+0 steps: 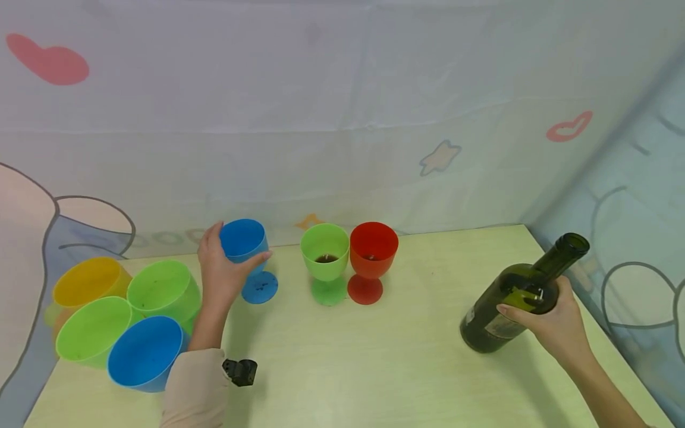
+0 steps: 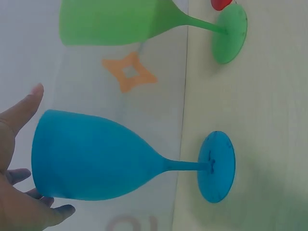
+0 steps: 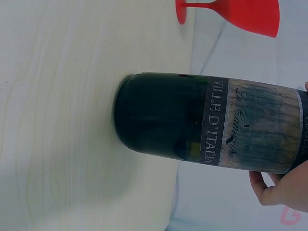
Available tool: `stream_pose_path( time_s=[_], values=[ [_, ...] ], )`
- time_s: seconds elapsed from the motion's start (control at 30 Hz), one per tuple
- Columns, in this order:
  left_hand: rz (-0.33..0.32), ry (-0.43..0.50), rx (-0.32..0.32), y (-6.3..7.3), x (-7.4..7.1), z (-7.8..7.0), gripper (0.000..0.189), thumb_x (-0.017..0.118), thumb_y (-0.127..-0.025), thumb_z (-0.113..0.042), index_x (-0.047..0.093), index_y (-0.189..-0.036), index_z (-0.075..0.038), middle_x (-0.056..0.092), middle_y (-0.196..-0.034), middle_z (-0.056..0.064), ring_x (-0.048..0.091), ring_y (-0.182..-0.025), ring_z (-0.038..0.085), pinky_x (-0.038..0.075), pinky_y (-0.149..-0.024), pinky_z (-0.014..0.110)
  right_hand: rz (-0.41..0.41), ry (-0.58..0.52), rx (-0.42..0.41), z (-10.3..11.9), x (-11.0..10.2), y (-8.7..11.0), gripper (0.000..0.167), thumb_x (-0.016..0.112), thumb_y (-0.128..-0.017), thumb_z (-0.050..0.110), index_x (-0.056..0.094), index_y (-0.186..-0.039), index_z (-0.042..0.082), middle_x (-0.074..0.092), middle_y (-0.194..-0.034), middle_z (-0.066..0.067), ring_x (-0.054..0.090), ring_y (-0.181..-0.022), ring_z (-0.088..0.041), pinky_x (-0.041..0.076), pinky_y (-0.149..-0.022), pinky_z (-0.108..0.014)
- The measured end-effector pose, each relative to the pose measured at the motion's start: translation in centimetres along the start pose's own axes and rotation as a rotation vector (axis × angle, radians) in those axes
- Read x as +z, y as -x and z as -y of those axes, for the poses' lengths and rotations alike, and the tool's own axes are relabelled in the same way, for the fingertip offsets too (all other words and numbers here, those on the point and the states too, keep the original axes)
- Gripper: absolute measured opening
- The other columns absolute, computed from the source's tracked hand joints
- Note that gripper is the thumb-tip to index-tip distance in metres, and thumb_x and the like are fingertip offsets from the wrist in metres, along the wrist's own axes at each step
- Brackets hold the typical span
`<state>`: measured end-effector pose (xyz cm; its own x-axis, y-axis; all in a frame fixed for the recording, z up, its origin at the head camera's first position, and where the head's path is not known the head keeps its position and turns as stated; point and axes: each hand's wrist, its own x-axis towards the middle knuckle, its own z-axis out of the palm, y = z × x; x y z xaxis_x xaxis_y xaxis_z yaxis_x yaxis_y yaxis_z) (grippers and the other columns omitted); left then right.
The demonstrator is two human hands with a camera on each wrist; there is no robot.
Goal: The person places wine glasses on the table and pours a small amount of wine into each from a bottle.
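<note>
My left hand (image 1: 225, 266) is spread beside the bowl of a blue goblet (image 1: 243, 241), its thumb across the near side and its fingers along the left. In the left wrist view the hand's fingers (image 2: 24, 109) stand apart near the rim of that goblet (image 2: 96, 156), which stands upright on the table; whether they touch it I cannot tell. At the right, my right hand (image 1: 556, 327) grips a dark green wine bottle (image 1: 495, 315) round its upper body. The bottle (image 3: 163, 118) leans slightly, its label facing the right wrist camera.
A green goblet (image 1: 324, 252) and a red goblet (image 1: 373, 249), each with a little dark liquid inside, stand side by side right of the blue one. Several goblets cluster at the left, among them a yellow one (image 1: 91, 282) and another blue one (image 1: 147, 353). A printed cloth (image 1: 342, 119) hangs behind the table.
</note>
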<state>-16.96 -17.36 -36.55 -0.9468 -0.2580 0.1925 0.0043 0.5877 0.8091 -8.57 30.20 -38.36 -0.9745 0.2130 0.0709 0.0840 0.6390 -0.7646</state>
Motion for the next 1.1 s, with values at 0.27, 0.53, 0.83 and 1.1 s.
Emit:
stream_pose_path(
  time_s=[0.27,0.53,0.83,1.1],
  values=[
    [-0.007,0.062,-0.061,-0.3,0.3,0.9,0.095,0.075,-0.077,-0.026,0.013,-0.144,-0.002,0.019,-0.144,0.021,0.021,-0.13,0.039,0.026,-0.099,0.058,0.001,0.007,0.003,0.0,0.0,0.1,0.079,0.074,-0.076,0.023,0.022,-0.129,-0.003,0.039,-0.121,-0.02,0.045,-0.1,-0.03,0.039,-0.066,-0.018],
    [0.029,0.126,-0.122,-0.5,0.8,1.4,0.098,0.072,-0.078,-0.03,0.006,-0.145,-0.002,0.014,-0.147,0.021,0.017,-0.133,0.039,0.023,-0.101,0.057,0.001,0.002,-0.007,-0.1,0.1,0.1,0.078,0.074,-0.076,0.022,0.023,-0.129,-0.004,0.039,-0.121,-0.019,0.045,-0.097,-0.026,0.04,-0.065,-0.015],
    [0.03,0.179,-0.153,-0.6,0.9,1.5,0.101,0.072,-0.078,-0.035,0.003,-0.145,-0.005,0.011,-0.149,0.02,0.014,-0.134,0.038,0.021,-0.103,0.056,-0.001,-0.001,-0.01,0.0,0.1,0.0,0.077,0.075,-0.076,0.021,0.023,-0.128,-0.003,0.039,-0.12,-0.018,0.045,-0.095,-0.022,0.04,-0.064,-0.012],
    [0.026,0.181,-0.183,-0.5,0.9,1.4,0.101,0.07,-0.078,-0.04,0.003,-0.146,-0.007,0.013,-0.148,0.019,0.015,-0.134,0.038,0.022,-0.102,0.057,-0.002,-0.006,-0.019,0.0,0.1,0.1,0.076,0.075,-0.076,0.02,0.024,-0.128,-0.003,0.039,-0.12,-0.017,0.045,-0.093,-0.017,0.04,-0.064,-0.012]
  ],
)
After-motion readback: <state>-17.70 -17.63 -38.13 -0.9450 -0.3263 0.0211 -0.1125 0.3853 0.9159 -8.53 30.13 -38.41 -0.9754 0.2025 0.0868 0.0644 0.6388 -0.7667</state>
